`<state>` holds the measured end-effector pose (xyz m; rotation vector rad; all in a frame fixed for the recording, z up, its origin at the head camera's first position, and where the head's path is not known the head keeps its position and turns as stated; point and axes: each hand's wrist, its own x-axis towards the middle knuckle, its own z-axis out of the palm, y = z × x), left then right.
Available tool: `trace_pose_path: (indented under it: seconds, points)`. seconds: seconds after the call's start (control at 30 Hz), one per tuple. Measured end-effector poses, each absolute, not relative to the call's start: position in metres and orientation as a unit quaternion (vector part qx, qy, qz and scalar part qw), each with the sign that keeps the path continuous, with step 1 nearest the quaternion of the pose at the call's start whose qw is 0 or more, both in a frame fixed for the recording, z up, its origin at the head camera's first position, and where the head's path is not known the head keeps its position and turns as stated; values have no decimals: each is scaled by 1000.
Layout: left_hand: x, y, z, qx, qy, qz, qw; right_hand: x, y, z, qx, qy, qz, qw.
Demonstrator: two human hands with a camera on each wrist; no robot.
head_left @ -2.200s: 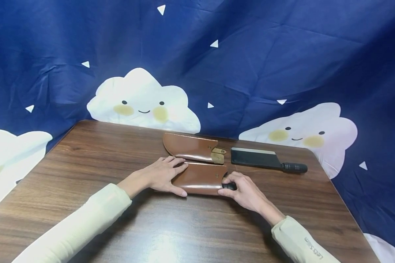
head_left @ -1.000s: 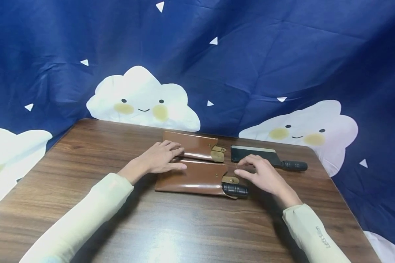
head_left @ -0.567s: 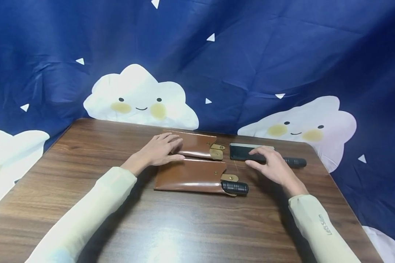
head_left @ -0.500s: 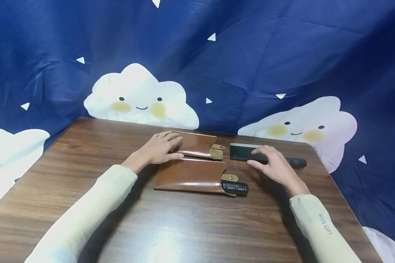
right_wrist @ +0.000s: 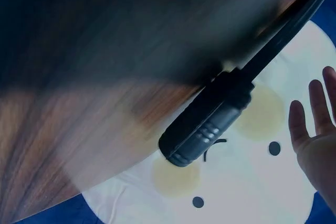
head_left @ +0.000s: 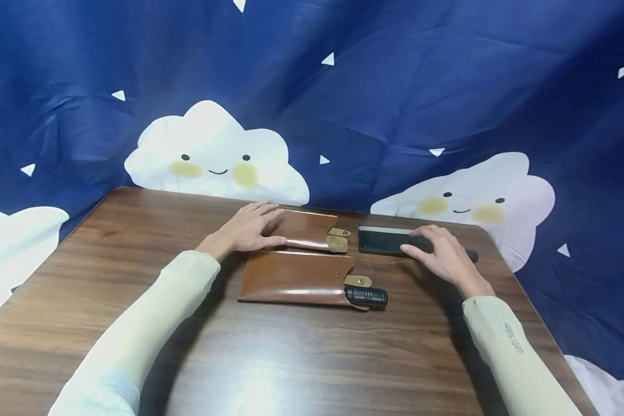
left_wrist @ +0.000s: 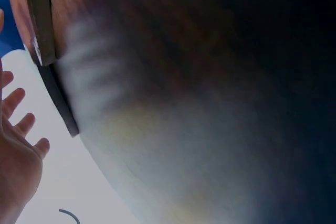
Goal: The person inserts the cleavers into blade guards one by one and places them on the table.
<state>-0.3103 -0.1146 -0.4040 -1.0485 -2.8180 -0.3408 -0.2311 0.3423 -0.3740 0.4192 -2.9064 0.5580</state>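
Observation:
My left hand (head_left: 251, 228) lies with spread, fairly straight fingers over the left end of the far brown leather sheath (head_left: 309, 229). Its right end shows a tan strap and flap. My right hand (head_left: 444, 254) hovers over the black cleaver (head_left: 382, 241), loosely bent fingers above where blade meets handle, hiding that part. In the right wrist view the ribbed cleaver handle (right_wrist: 210, 116) shows a gap from the fingers (right_wrist: 317, 106). The nearer brown sheath (head_left: 293, 278) lies in front, a black knife handle (head_left: 366, 296) sticking out of its right end.
Everything lies on a dark wood-grain table (head_left: 312, 358) with rounded far corners. Behind it hangs a blue curtain (head_left: 364, 104) printed with smiling white clouds and small triangles.
My right hand has let go of the handle in the nearer sheath and moved right and away, over the cleaver. My left hand has shifted from the nearer sheath to the far one.

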Motion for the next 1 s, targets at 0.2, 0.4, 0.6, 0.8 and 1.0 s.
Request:
trace_pose_path:
  seconds: [0.2,0.4,0.6,0.8,1.0]
  points:
    - [-317,-116,-407,-335,-934,-116,47,-241,354,-376,122,-969,191,96]
    - [-326,-115,-406,-320,-940,-114,29,-247,368,-381,96,-969,202,102]
    - [-330,-117,-411,-304,-946,-109,9,-248,381,-388,71,-975,203,50]
    - [-333,-117,-414,-297,-950,-95,-11,-249,391,-393,64,-980,188,24]
    - [-333,-112,-411,-301,-949,-91,-35,-249,400,-395,57,-982,181,6]
